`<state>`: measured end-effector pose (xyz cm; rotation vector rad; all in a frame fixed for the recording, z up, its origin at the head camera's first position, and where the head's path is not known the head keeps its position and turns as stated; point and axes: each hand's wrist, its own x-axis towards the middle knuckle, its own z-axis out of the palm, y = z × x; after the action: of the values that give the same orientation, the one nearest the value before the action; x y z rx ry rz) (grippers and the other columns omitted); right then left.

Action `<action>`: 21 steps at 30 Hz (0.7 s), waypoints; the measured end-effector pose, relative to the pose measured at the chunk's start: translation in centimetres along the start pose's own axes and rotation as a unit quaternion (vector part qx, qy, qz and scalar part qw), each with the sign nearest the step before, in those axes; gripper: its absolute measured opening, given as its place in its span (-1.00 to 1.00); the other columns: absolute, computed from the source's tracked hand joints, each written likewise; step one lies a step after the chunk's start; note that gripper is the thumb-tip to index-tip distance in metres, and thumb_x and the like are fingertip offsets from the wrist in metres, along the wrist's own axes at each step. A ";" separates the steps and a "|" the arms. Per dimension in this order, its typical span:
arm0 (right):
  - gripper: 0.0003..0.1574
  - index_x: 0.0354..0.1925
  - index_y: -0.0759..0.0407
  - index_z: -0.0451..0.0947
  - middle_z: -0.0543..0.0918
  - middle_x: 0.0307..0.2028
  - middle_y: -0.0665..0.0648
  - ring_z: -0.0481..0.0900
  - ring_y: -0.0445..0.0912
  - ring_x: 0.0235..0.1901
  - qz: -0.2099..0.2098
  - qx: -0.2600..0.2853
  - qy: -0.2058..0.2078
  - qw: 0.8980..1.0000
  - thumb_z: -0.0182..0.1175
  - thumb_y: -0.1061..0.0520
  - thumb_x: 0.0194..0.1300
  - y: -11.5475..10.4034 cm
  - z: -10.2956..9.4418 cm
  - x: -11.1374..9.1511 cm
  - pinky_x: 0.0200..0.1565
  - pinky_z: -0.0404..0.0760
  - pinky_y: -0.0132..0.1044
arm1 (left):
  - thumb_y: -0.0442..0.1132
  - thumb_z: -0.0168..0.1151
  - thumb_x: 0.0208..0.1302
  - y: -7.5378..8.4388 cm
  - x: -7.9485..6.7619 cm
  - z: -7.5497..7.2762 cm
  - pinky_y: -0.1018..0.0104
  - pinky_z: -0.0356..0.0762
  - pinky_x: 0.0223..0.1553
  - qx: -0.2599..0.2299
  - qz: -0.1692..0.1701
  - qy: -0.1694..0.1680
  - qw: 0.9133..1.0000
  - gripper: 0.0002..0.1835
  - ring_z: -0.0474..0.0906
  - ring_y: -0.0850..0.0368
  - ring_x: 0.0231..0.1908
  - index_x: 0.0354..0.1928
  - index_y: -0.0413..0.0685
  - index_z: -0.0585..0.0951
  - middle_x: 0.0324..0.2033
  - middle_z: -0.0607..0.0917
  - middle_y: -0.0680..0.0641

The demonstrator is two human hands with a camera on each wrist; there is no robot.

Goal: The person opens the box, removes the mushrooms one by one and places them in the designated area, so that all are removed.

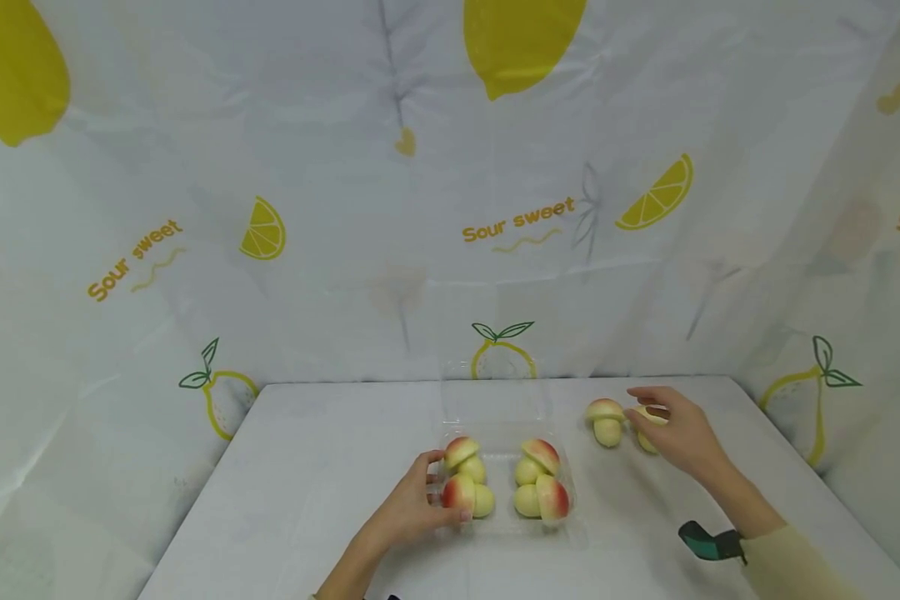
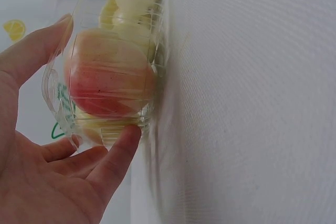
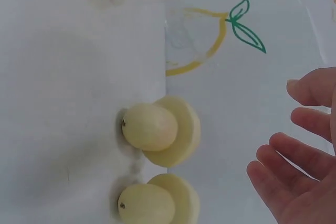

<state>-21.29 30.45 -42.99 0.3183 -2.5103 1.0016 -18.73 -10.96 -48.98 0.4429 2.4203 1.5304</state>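
Observation:
A clear plastic box (image 1: 506,533) with its lid (image 1: 495,400) raised holds several mushroom-shaped pieces, pale yellow with red-tinged caps. Two stand in its left side, such as the red-capped piece (image 1: 459,493), and two in its right, such as the upper right piece (image 1: 543,457). My left hand (image 1: 420,504) grips the box's left side, thumb and fingers spread along the wall (image 2: 52,85). My right hand (image 1: 678,433) hovers by two more mushroom-shaped pieces on the table, the left one (image 1: 607,425) and the right one (image 3: 149,203). Its fingers are loosely bent, and nothing is in them.
The white table (image 1: 330,467) runs back to a hanging white sheet (image 1: 330,317) printed with lemons and lettering. Between the box's two side groups, the bare floor of the box shows. A dark green strap end (image 1: 708,543) sticks out by the right wrist.

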 end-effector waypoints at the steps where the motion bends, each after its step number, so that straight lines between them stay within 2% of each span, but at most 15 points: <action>1: -0.54 0.11 0.42 0.56 0.62 0.05 0.42 0.58 0.32 0.03 0.000 0.000 -0.001 1.000 0.36 0.20 0.33 -0.3 0.0 0.0 -0.04 0.42 -0.73 | -0.06 0.63 0.03 0.0 0.0 0.0 -0.12 0.60 0.05 0.000 -0.001 0.000 1.000 0.03 0.57 -0.28 0.12 0.45 -0.16 0.21 0.30 0.40 -0.40; 2: -0.54 0.11 0.42 0.56 0.62 0.05 0.42 0.59 0.32 0.03 -0.003 0.002 -0.001 1.000 0.37 0.20 0.33 -0.6 0.1 0.0 -0.04 0.41 -0.73 | -0.06 0.63 0.03 0.0 0.0 0.0 -0.12 0.60 0.05 0.000 -0.001 -0.001 1.000 0.03 0.57 -0.28 0.12 0.45 -0.16 0.21 0.30 0.40 -0.40; 4: -0.54 0.11 0.41 0.56 0.63 0.04 0.41 0.60 0.30 0.02 -0.007 -0.002 -0.001 1.000 0.37 0.20 0.33 -1.0 0.2 0.0 -0.02 0.52 -0.61 | -0.06 0.63 0.03 0.0 0.0 0.0 -0.12 0.61 0.04 0.000 -0.002 -0.001 1.000 0.03 0.57 -0.28 0.12 0.45 -0.16 0.21 0.31 0.39 -0.40; 7: -0.55 0.10 0.39 0.58 0.65 0.03 0.38 0.62 0.28 0.00 -0.011 -0.007 0.003 1.000 0.39 0.20 0.31 -1.7 0.4 -0.1 0.00 0.67 -0.22 | -0.07 0.63 0.03 0.0 0.0 0.0 -0.11 0.61 0.03 -0.005 -0.003 -0.002 1.000 0.02 0.57 -0.28 0.11 0.45 -0.15 0.22 0.31 0.38 -0.40; 9: -0.55 0.10 0.39 0.58 0.65 0.03 0.37 0.63 0.27 -0.01 -0.013 -0.009 0.005 1.000 0.40 0.20 0.30 -2.2 0.6 -0.1 -0.01 0.65 0.04 | -0.07 0.63 0.03 -0.1 0.0 0.0 -0.11 0.62 0.03 -0.008 -0.003 -0.002 1.000 0.02 0.58 -0.28 0.10 0.44 -0.15 0.22 0.31 0.39 -0.40; 11: -0.54 0.10 0.38 0.58 0.66 0.03 0.35 0.63 0.26 -0.01 -0.013 -0.010 0.005 1.000 0.40 0.18 0.30 -2.6 0.8 -0.1 -0.01 0.62 0.15 | -0.08 0.63 0.03 -0.1 0.1 0.0 -0.11 0.62 0.03 -0.010 -0.002 -0.002 1.000 0.02 0.58 -0.27 0.10 0.44 -0.15 0.22 0.31 0.39 -0.40; 21: -0.56 0.07 0.36 0.60 0.69 -0.01 0.28 0.64 0.21 -0.03 -0.022 0.007 -0.011 1.000 0.43 0.24 0.25 -4.4 2.2 -0.1 -0.01 0.65 0.12 | -0.07 0.63 0.03 -0.1 0.0 0.1 -0.13 0.60 0.05 -0.006 -0.006 -0.001 1.000 0.02 0.58 -0.28 0.10 0.45 -0.14 0.22 0.28 0.42 -0.40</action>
<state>-20.31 25.76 -41.80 0.3900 -2.5052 1.0038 -18.74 -10.93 -49.13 0.4273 2.4072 1.5372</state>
